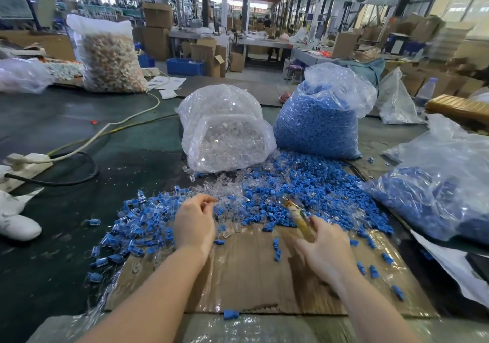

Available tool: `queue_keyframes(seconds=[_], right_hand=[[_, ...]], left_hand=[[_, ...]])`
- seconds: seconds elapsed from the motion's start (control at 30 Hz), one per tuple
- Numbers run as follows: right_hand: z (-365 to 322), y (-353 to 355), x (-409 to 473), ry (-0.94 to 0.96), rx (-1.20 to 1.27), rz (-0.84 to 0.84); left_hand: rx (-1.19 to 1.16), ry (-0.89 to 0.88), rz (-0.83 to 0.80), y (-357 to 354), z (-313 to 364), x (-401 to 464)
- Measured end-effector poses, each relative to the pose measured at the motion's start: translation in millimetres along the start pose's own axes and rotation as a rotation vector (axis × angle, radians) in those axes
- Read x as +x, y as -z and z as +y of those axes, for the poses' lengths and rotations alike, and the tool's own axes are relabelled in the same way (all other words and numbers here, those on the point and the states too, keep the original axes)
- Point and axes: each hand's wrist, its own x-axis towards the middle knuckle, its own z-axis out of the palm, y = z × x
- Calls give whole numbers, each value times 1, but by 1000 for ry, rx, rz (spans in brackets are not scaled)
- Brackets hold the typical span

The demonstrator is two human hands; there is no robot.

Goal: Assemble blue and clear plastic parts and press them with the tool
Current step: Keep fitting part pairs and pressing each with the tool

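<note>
So the whole setup sits on a big dark green surface [79,136] in a busy workshop, with a flattened sheet of cardboard [251,276] right under both forearms. Well beyond the hands stand two fat plastic bags: the bag of blue parts [320,123] straight out past the right hand, and the bag of clear parts [225,136] just beside it, straight out past the left hand, mouth sagging open toward the person. Off to the right of the right hand there's a third bag of blue pieces [434,199] lying flat. Far out past the left hand sits a tall bag of beige bits [109,59], and a white power strip [26,162] with its cords lies way out to the left. Between the bags and the hands is a spilled pile of loose blue parts [317,183], with loose clear parts [225,189] mixed in right at the left fingertips, and a scatter of joined blue-and-clear pieces [132,226] spreads to the left of the left hand. The left hand [194,223] hovers over the pile edge with fingers curled in, thumb and forefinger pinched; whether something tiny is in there, can't tell. The right hand [324,250] is wrapped around the tool [297,217], a yellowish stick pointing away toward the pile, a bit blurry.
</note>
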Motion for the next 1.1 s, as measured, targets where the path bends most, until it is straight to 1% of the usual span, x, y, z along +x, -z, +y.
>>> queue_keyframes(seconds=[0.07, 0.13, 0.2, 0.27, 0.37, 0.47, 0.53, 0.63, 0.7, 0.73, 0.8, 0.87, 0.93, 1.0, 1.1], right_hand=[[11, 0, 6, -27, -220, 73], [22, -2, 10, -34, -394, 106], [32, -7, 12, -25, -500, 142], [37, -11, 13, -13, -552, 185], [41, -15, 14, 17, -603, 225], [43, -18, 16, 11, -612, 199], [44, -19, 17, 2, -609, 173], [41, -18, 16, -23, -602, 148], [36, -18, 12, -14, -612, 171], [33, -19, 10, 24, -596, 198], [25, -24, 4, 176, -480, 235], [15, -32, -2, 348, -333, 209], [8, -40, -8, 453, -263, 147], [5, -46, -10, 493, -231, 124], [2, -51, -8, 483, -150, 153]], left_hand=[[199, -115, 40, 7, -11, 5], [392, -163, 63, 13, -21, 9], [539, -180, 59, 17, -29, 12], [605, -175, 49, 19, -34, 13], [645, -162, 40, 18, -36, 11], [593, -202, 43, 11, -32, 6], [459, -263, 19, 4, -27, -1], [223, -373, -105, -9, -16, -17], [154, -412, -198, -20, -10, -27], [145, -422, -238, -25, -8, -31], [153, -431, -293, -34, -5, -37], [177, -430, -322, -41, -4, -41], [208, -425, -343, -45, -5, -45], [235, -425, -346, -47, -7, -49], [257, -443, -317, -48, -11, -52]])
